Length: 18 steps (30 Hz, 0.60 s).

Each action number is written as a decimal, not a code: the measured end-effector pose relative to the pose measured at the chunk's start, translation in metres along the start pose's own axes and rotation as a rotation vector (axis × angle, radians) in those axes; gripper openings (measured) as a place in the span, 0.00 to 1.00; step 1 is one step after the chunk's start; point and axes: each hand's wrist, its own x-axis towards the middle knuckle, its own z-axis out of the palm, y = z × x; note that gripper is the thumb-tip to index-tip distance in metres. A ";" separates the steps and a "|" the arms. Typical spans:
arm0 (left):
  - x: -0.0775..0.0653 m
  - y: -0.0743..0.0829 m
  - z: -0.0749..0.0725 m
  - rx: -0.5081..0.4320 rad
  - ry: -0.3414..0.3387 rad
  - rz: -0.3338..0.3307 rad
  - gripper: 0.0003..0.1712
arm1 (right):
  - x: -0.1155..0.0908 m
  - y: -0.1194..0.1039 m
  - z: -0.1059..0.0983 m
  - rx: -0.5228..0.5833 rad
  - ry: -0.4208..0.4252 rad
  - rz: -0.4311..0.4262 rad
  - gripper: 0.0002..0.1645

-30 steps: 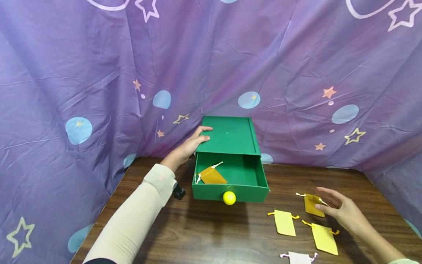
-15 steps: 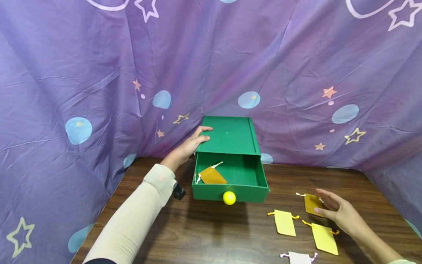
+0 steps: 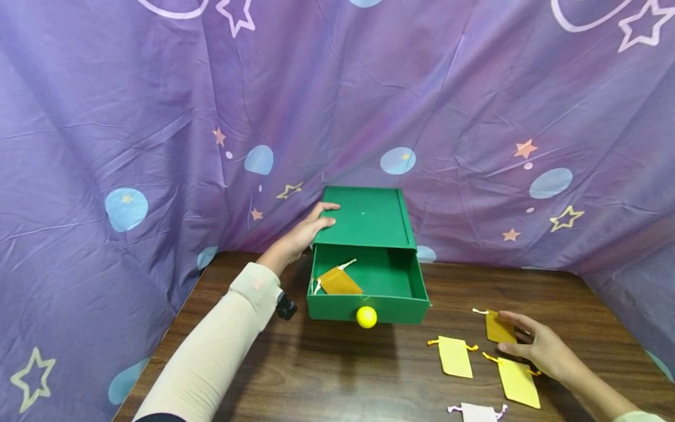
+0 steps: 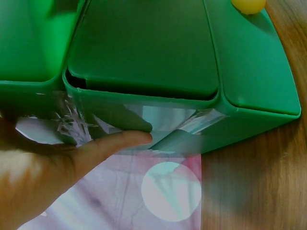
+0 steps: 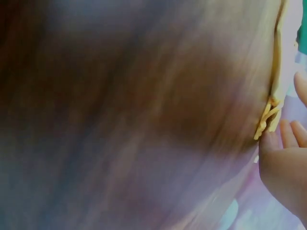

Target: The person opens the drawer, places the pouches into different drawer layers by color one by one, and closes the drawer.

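A green box (image 3: 369, 218) stands with its drawer (image 3: 392, 309) pulled out, a yellow ball knob (image 3: 366, 317) on the front. An ochre drawstring pouch (image 3: 340, 281) lies inside, at the drawer's left. My left hand (image 3: 300, 235) rests against the box's left side; the left wrist view shows its thumb (image 4: 115, 143) straight along the taped wall. My right hand (image 3: 543, 349), thumb and fingers apart, hovers at another ochre pouch (image 3: 498, 328), hiding its right edge; contact is unclear. Below lie a yellow pouch (image 3: 454, 356), a second yellow pouch (image 3: 518, 382) and a whitish pouch (image 3: 477, 412).
The dark wooden table (image 3: 327, 375) carries everything. Behind it hangs a purple curtain (image 3: 337, 117) with stars and blue dots, close behind the box. A small black device (image 3: 286, 306) sits at my left wrist.
My right hand has shifted slightly left and down beside the ochre pouch on the table, now covering that pouch's right cord. The left hand, box and drawer have not moved.
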 end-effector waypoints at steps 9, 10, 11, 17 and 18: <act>0.000 0.001 0.000 -0.001 0.000 -0.010 0.28 | 0.007 0.005 0.001 -0.063 0.046 -0.057 0.38; 0.000 0.001 0.000 0.001 0.000 -0.008 0.28 | 0.008 0.005 0.001 -0.064 0.048 -0.066 0.37; -0.001 0.001 0.000 0.001 -0.002 -0.005 0.28 | 0.009 0.005 0.001 -0.065 0.049 -0.076 0.36; 0.000 0.001 0.000 0.006 -0.007 0.001 0.27 | 0.011 0.005 -0.001 -0.092 0.053 -0.083 0.33; 0.000 0.001 0.000 0.007 -0.008 0.000 0.27 | 0.011 0.005 -0.002 -0.104 0.056 -0.076 0.33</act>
